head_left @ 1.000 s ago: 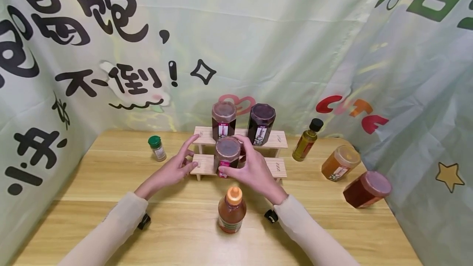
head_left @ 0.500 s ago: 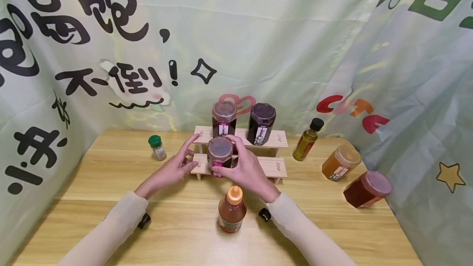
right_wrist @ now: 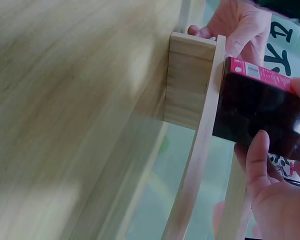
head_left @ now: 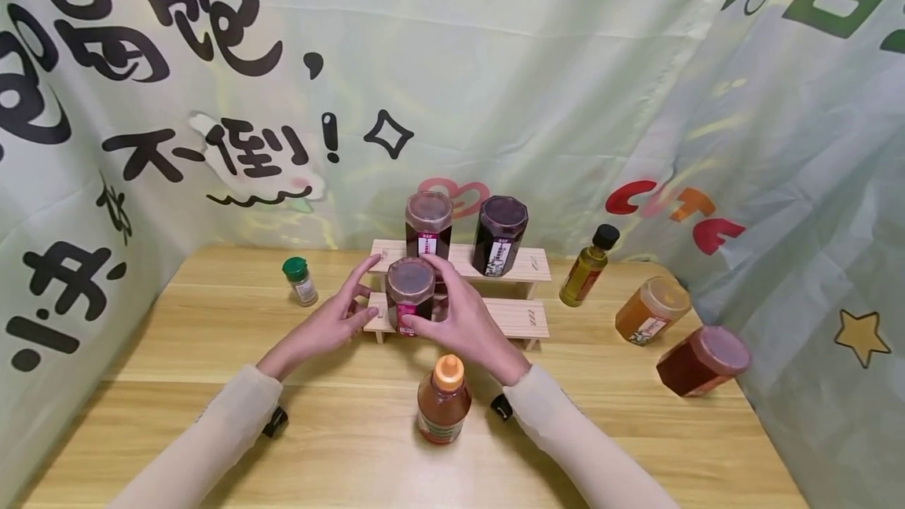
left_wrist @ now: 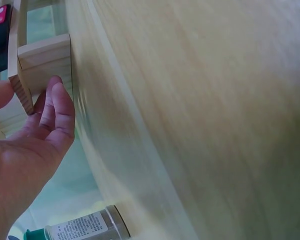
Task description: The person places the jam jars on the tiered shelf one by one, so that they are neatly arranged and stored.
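Note:
My right hand [head_left: 472,322] grips a dark jar [head_left: 410,293] with a pink label, thumb across its front and fingers round its right and back. In the right wrist view, the base of this jar [right_wrist: 262,107] meets the lower board. The two-step wooden rack [head_left: 505,319] stands on the table. My left hand [head_left: 331,328] holds the rack's left end, its thumb on the lower board's edge. In the left wrist view, that board [left_wrist: 21,92] lies between the thumb and the curled fingers [left_wrist: 64,112]. Two more dark jars, left [head_left: 429,222] and right [head_left: 500,238], stand on the upper step.
An orange-capped sauce bottle [head_left: 445,403] stands in front of the rack, between the forearms. Left is a green-capped shaker [head_left: 302,283]. An oil bottle [head_left: 585,269], an amber jar [head_left: 650,313] and a red-brown jar [head_left: 701,361] stand right. A printed curtain [head_left: 566,85] hangs behind.
My right hand has slid the dark jar leftward along the lower step, toward the rack's left end. My left hand has stayed at that end. The other jars and bottles have not moved.

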`<state>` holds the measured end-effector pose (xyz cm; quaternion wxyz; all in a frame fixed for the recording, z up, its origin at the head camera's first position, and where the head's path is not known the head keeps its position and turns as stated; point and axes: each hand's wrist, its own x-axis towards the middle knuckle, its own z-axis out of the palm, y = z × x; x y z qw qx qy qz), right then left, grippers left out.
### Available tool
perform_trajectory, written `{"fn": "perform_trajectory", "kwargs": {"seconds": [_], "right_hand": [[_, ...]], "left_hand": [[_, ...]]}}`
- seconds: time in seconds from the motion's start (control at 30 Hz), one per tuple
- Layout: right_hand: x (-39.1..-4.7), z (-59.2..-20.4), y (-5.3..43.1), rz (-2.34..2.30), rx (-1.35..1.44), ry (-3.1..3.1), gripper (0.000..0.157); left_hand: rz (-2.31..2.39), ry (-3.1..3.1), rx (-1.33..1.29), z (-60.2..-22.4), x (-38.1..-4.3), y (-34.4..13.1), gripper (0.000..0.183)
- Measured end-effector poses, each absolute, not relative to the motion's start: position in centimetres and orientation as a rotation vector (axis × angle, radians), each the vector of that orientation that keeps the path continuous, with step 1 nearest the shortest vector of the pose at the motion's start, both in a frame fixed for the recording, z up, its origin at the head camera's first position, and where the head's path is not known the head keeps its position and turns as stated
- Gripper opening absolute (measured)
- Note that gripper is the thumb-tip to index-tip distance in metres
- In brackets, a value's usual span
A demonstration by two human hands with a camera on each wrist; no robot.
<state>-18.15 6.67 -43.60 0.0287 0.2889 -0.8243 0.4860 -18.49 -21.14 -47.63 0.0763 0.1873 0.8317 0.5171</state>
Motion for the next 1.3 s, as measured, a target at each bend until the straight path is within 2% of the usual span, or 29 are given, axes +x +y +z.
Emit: {"fn": "perform_trajectory", "kwargs": {"seconds": [0.37, 1.3], "right_hand": [[-18.2, -43.9, 6.5, 1.527, 0.940, -2.458, 0.093], [-18.2, -44.6, 5.8, 1.514, 0.931, -2.414, 0.092]], "left_hand": [[1.555, 2.506, 0.592, -47.5, -18.4, -21.2, 0.090], [1.562, 2.490, 0.532, -47.9, -18.4, -21.2, 0.088]]}}
